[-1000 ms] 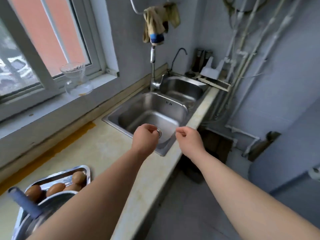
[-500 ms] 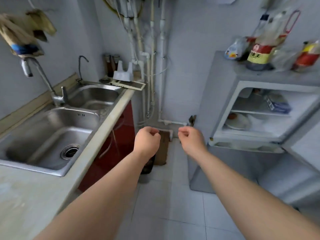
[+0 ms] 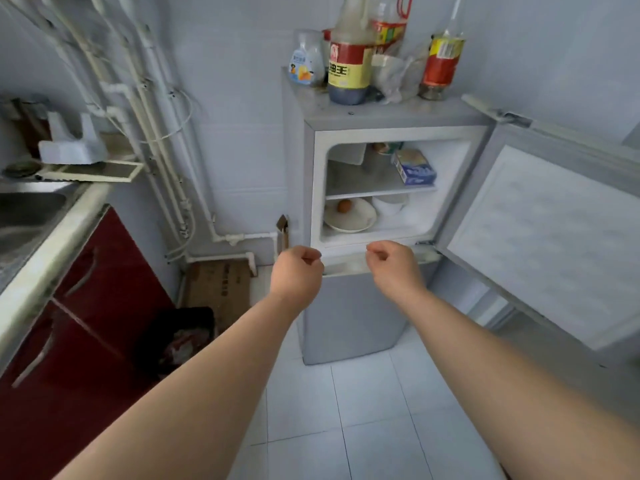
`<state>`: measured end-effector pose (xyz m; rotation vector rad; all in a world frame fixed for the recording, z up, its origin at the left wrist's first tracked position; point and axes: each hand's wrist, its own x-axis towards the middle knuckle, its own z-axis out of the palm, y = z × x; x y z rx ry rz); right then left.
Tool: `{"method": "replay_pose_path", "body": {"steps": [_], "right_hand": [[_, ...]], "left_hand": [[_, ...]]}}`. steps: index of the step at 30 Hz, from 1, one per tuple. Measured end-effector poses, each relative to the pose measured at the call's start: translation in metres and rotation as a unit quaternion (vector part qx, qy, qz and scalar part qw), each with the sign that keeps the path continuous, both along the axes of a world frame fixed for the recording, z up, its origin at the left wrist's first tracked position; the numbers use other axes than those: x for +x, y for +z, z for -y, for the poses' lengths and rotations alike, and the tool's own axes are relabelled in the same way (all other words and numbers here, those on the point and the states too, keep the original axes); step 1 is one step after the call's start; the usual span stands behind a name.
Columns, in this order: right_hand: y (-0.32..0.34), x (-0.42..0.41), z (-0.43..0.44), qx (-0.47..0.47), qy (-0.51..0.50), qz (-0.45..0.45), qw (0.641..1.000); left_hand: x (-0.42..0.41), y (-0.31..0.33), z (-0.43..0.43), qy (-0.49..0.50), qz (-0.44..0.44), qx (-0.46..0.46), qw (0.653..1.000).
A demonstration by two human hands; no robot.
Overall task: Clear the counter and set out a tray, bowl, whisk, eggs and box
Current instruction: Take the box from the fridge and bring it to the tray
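Note:
A small fridge (image 3: 360,317) stands ahead with its upper door (image 3: 554,244) swung open to the right. On its top shelf lies a blue and white box (image 3: 414,167). Below, a brown egg (image 3: 344,205) sits in a shallow white dish (image 3: 349,220), with a white bowl (image 3: 389,203) behind it. My left hand (image 3: 297,271) and right hand (image 3: 394,268) are held out side by side just below the open compartment, fingers curled, holding nothing and touching nothing. The tray and whisk are out of view.
Several sauce bottles (image 3: 348,60) crowd the fridge top. The counter edge (image 3: 52,240) with red cabinets (image 3: 86,306) and the sink (image 3: 24,216) runs along the left. A dark bin (image 3: 180,337) and flattened cardboard (image 3: 218,285) lie on the tiled floor beside the fridge.
My view has swung right from the sink and counter to face the open fridge, now closer. Both hands keep the same curled pose in front of me.

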<state>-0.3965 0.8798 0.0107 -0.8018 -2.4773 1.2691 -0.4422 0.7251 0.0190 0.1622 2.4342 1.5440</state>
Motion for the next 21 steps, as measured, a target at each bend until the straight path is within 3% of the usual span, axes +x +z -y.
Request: {"method": "replay_pose_path", "body": {"steps": [7,21], "right_hand": [[-0.021,-0.028,-0.06,-0.003,-0.047,0.013,0.999],[-0.084,-0.117,-0.148,-0.022,-0.095,0.038,0.995]], "left_hand": [[-0.042,-0.02,-0.067,-0.037,0.011,-0.01,0.999],[-0.148,-0.096,-0.166,-0.121,-0.023,-0.144,0.982]]}}
